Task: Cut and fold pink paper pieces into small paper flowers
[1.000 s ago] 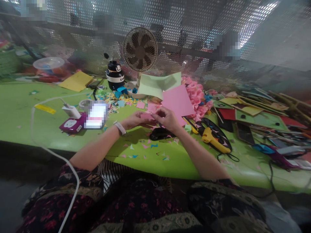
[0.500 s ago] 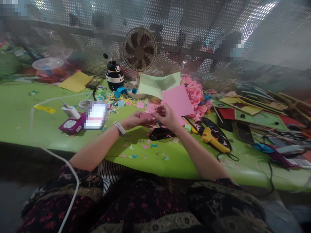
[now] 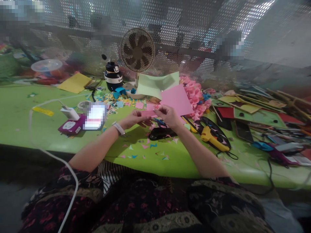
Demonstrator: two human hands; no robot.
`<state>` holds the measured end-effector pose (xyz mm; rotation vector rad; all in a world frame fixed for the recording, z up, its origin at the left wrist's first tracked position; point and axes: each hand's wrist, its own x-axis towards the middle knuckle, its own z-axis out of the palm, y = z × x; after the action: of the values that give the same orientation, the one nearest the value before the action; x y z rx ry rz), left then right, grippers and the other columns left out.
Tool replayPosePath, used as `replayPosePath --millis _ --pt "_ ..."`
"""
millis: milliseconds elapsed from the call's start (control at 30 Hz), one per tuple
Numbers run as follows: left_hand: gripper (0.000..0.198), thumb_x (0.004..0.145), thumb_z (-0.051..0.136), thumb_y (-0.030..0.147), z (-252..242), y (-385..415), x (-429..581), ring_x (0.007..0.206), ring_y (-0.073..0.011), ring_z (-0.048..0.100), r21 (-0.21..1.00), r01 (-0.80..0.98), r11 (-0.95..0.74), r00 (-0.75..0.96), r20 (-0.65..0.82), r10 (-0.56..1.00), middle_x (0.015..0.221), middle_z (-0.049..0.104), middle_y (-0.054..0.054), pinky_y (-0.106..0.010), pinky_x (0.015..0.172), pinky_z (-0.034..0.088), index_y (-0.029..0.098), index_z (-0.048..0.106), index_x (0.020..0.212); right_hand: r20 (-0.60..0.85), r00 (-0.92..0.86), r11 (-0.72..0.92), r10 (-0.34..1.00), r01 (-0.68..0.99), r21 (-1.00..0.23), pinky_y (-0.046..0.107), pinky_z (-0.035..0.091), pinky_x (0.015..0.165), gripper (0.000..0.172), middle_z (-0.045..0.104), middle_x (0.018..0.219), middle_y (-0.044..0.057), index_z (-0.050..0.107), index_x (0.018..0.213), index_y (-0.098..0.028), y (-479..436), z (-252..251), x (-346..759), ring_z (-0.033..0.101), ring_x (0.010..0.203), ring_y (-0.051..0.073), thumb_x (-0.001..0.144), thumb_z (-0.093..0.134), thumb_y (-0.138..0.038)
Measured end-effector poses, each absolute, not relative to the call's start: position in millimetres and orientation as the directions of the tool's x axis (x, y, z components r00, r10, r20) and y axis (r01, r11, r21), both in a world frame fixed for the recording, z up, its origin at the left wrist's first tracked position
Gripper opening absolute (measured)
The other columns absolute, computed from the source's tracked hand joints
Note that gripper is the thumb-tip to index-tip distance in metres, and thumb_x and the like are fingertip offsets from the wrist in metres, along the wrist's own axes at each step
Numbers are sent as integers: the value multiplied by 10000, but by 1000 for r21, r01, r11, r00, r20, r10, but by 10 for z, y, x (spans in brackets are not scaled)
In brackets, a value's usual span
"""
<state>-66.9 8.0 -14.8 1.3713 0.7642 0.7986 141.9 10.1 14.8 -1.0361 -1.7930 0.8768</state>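
Observation:
Over the green table (image 3: 29,129), my left hand (image 3: 134,119) and my right hand (image 3: 168,116) pinch the two ends of a small pink paper piece (image 3: 149,113) held between them. Both hands have their fingers closed on it. A white band sits on my left wrist. A black stapler-like tool (image 3: 160,133) lies on the table just under my hands. A larger pink sheet (image 3: 178,98) and a pale green sheet (image 3: 156,84) lie just behind them.
A small fan (image 3: 137,51) and a black bottle (image 3: 113,76) stand at the back. A phone (image 3: 95,116), a charger (image 3: 70,113) with its white cable, a yellow glue gun (image 3: 213,139), pink paper flowers (image 3: 196,97) and coloured card stacks (image 3: 257,113) crowd the table.
My hands have lifted slightly and drawn the pink piece out flat between them. The view has shifted a little to the left.

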Motion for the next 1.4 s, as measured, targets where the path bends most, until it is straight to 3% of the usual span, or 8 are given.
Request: replayPosePath --millis 200,467,667,900,1033,1400 --pt "264 726 813 387 -166 90 -658 739 -213 753 997 -60 47 474 -13 881 813 782 -122 -306 675 581 155 766 843 90 -435 190 896 191 -963 238 440 561 493 591 660 -16 580 695 -168 88 146 1427 541 599 97 636 813 -598" --pt "283 712 829 386 -180 101 -677 702 -195 742 994 -74 77 483 -31 875 798 778 -120 -327 701 595 139 758 831 17 -526 127 850 174 -977 222 495 569 337 681 686 5 676 762 -139 137 124 1511 618 602 96 674 834 -423" --pt "313 674 848 413 -224 136 -694 693 -175 743 991 -102 86 489 -25 872 801 782 -116 -273 657 589 145 759 811 -100 -529 36 843 241 -970 214 473 521 232 717 701 29 671 733 -131 132 242 1587 608 527 77 710 798 -324" --pt "253 709 822 333 -132 81 -692 780 -196 762 997 -27 79 507 -55 860 904 789 -130 -245 638 584 172 789 901 -129 -561 35 818 271 -962 192 410 486 154 710 666 14 655 704 -147 76 256 1544 604 522 72 751 750 -259" --pt "222 710 822 311 -132 82 -693 672 -165 745 996 -9 86 499 -70 864 803 786 -111 -227 609 581 168 791 877 -110 -578 68 808 277 -958 183 392 484 171 704 652 4 641 701 -147 83 214 1529 598 519 68 760 744 -269" --pt "195 736 810 315 -60 180 -864 692 -180 746 997 51 51 515 -70 854 801 777 -129 -287 679 616 131 760 775 -105 -525 28 844 240 -970 207 471 516 161 751 748 61 699 732 -116 110 301 1660 595 506 66 738 768 -261"
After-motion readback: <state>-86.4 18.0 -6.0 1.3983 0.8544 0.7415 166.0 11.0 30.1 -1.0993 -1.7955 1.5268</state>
